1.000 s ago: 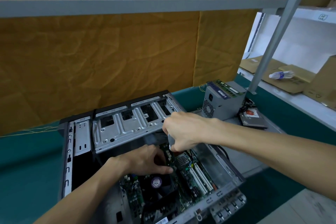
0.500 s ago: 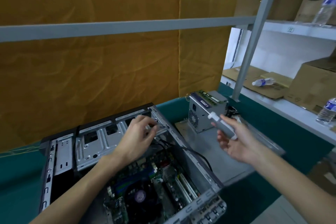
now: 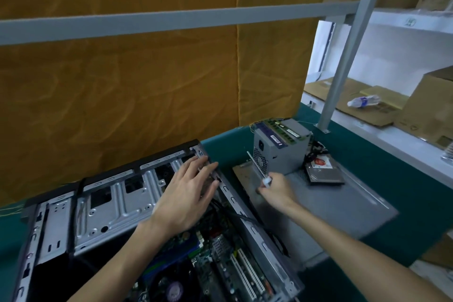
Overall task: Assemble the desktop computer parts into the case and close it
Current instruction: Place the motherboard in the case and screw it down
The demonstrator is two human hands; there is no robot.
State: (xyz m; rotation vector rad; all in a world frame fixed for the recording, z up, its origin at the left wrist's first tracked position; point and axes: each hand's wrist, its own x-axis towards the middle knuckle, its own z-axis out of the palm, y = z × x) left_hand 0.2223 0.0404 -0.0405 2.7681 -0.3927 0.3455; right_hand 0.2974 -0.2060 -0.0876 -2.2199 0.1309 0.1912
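Case (image 3: 103, 206) lies open on the green surface (image 3: 220, 144), motherboard (image 3: 215, 262) inside. Left hand (image 3: 182, 200) over its drive cage, fingers straight and spread, holding nothing. Right hand (image 3: 274, 190) right of the case, fingers pinching a small white tube (image 3: 266, 182) over the side panel (image 3: 338, 206); power supply (image 3: 282, 147) beyond.

One open computer case (image 3: 103, 203) lies on the tabletop (image 3: 404, 193), with one power supply (image 3: 282, 149), one hard drive (image 3: 323, 171) and one loose side panel (image 3: 331, 206) beside it. One plastic bottle (image 3: 364, 101) lies on the shelf. Two hands work here: the left hand (image 3: 186, 201) and the right hand (image 3: 277, 189).
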